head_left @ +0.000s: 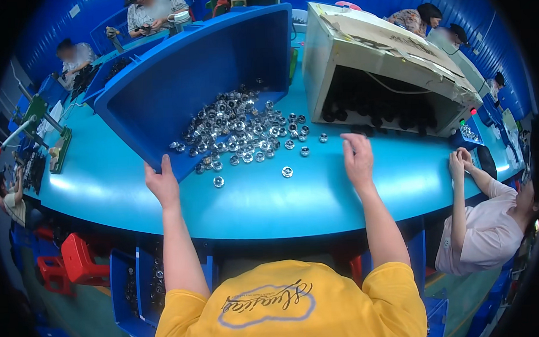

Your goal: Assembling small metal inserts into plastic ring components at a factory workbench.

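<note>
A large blue plastic bin [154,101] lies tipped toward me on the table. My left hand [163,183] grips its near left rim, thumb on the inner side. Small clear, round, knob-like pieces with dark centres [238,131] are heaped in the bin's mouth and spill onto the tabletop. A few loose ones [287,172] lie apart from the heap. My right hand [358,159] is over the table, right of the pieces, fingers extended and nothing visible in it. Just beyond its fingertips lies a black piece [362,130], at the front of a white box.
The white open-fronted box [319,66] holds several black round parts [392,108] on the blue-green table [265,210]. A green hand press [57,137] stands at left. A co-worker [485,220] sits at right; others work farther off. Blue bins [125,286] and red stools [82,258] are below.
</note>
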`<state>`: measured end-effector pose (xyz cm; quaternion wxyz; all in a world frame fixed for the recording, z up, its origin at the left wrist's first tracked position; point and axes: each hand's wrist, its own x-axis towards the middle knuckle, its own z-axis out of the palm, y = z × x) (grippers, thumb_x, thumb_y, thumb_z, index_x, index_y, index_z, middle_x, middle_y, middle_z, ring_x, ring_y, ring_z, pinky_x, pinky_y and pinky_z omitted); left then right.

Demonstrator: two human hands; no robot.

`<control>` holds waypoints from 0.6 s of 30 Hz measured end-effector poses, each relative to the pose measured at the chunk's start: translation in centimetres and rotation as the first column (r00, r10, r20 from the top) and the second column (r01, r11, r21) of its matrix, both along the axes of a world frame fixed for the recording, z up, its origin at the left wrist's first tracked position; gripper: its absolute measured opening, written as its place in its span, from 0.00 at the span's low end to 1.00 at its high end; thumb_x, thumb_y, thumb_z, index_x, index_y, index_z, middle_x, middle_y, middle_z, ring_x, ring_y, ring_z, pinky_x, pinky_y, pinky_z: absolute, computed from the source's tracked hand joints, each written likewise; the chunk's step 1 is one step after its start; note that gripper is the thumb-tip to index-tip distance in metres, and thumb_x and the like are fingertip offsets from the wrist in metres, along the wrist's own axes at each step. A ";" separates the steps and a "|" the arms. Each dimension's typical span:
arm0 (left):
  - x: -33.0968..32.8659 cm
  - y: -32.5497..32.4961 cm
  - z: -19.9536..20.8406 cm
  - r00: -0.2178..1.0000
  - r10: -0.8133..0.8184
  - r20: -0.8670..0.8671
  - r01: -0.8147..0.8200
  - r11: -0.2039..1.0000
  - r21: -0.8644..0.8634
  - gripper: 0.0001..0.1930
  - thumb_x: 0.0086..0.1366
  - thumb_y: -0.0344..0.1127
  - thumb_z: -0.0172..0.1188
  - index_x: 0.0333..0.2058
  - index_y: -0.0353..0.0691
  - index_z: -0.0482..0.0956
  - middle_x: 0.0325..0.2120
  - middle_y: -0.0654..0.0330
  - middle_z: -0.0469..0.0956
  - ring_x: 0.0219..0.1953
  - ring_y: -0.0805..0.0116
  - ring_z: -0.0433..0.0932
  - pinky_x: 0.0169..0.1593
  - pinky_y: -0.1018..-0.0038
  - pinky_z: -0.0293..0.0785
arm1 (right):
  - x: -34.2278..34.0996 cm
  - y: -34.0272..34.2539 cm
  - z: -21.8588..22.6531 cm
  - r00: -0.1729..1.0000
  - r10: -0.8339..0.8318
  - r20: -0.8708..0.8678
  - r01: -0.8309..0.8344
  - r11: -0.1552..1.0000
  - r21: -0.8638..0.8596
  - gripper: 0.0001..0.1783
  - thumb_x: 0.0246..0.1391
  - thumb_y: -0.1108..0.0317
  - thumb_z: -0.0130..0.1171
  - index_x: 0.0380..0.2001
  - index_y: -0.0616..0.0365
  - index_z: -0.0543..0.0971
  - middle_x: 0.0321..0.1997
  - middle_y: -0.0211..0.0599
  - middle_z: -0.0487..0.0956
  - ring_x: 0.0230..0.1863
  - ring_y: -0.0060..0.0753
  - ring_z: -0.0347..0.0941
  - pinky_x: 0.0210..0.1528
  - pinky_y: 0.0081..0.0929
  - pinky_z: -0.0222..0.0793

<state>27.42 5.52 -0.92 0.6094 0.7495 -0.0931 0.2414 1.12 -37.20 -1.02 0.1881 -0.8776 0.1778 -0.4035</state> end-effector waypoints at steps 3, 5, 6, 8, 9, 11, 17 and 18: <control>-1.6 -0.4 1.2 0.988 0.110 0.105 -0.112 0.994 0.015 0.30 0.69 0.30 0.67 0.65 0.31 0.67 0.58 0.48 0.76 0.57 0.58 0.76 0.60 0.61 0.72 | -1.8 -3.0 -0.5 0.990 -0.143 -0.002 0.143 0.983 0.115 0.11 0.61 0.69 0.61 0.47 0.54 0.84 0.47 0.39 0.82 0.47 0.43 0.76 0.53 0.37 0.72; -3.9 -0.5 2.1 0.943 0.278 0.183 -0.296 0.952 0.079 0.32 0.69 0.31 0.67 0.68 0.33 0.64 0.61 0.48 0.73 0.59 0.56 0.74 0.61 0.60 0.71 | -3.2 -4.8 -0.7 0.974 -0.221 -0.049 0.226 0.953 0.202 0.14 0.59 0.67 0.63 0.48 0.54 0.84 0.48 0.39 0.81 0.45 0.40 0.77 0.51 0.37 0.73; -5.3 -0.7 2.2 0.931 0.294 0.216 -0.318 0.944 0.084 0.32 0.68 0.31 0.67 0.68 0.33 0.65 0.61 0.49 0.73 0.59 0.54 0.73 0.60 0.60 0.71 | -3.6 -5.4 -1.0 0.965 -0.241 -0.100 0.257 0.944 0.209 0.16 0.59 0.64 0.64 0.50 0.54 0.84 0.49 0.39 0.81 0.45 0.40 0.77 0.51 0.37 0.74; -8.2 -1.7 2.4 0.928 0.254 0.272 -0.278 0.959 0.052 0.31 0.68 0.29 0.66 0.67 0.35 0.66 0.59 0.49 0.74 0.59 0.52 0.73 0.60 0.60 0.70 | -4.2 -6.5 -1.4 0.940 -0.273 -0.204 0.315 0.925 0.211 0.20 0.59 0.60 0.66 0.53 0.53 0.82 0.51 0.39 0.80 0.44 0.38 0.78 0.50 0.37 0.75; -9.8 -2.5 2.3 0.936 0.179 0.303 -0.211 0.974 0.076 0.29 0.68 0.28 0.66 0.65 0.35 0.68 0.58 0.49 0.75 0.58 0.52 0.73 0.59 0.60 0.71 | -3.9 -6.2 -1.2 0.920 -0.289 -0.263 0.346 0.915 0.205 0.21 0.59 0.59 0.66 0.54 0.53 0.82 0.52 0.40 0.80 0.44 0.38 0.79 0.50 0.37 0.75; -12.9 -4.4 2.2 0.938 -0.007 0.348 -0.061 0.981 0.183 0.27 0.66 0.26 0.65 0.63 0.35 0.70 0.56 0.50 0.76 0.57 0.51 0.73 0.59 0.60 0.71 | -3.3 -7.7 -2.4 0.897 -0.348 -0.273 0.395 0.908 0.141 0.22 0.60 0.56 0.66 0.53 0.55 0.83 0.50 0.41 0.82 0.43 0.39 0.80 0.51 0.37 0.75; -19.1 -8.0 3.1 0.829 -0.473 0.300 0.325 0.842 0.431 0.18 0.64 0.22 0.64 0.53 0.36 0.79 0.49 0.53 0.81 0.50 0.58 0.78 0.53 0.65 0.74 | -2.6 -6.8 -0.2 0.972 -0.228 -0.052 0.233 0.915 0.329 0.17 0.64 0.56 0.64 0.44 0.60 0.85 0.38 0.36 0.83 0.38 0.32 0.79 0.46 0.31 0.74; -20.0 -8.3 3.1 0.809 -0.535 0.245 0.405 0.808 0.427 0.17 0.64 0.22 0.65 0.53 0.37 0.80 0.47 0.54 0.82 0.49 0.59 0.79 0.52 0.66 0.75 | -2.8 -5.3 1.5 0.990 -0.137 0.021 0.114 0.889 0.443 0.16 0.65 0.57 0.63 0.43 0.61 0.85 0.36 0.33 0.83 0.37 0.28 0.78 0.44 0.29 0.74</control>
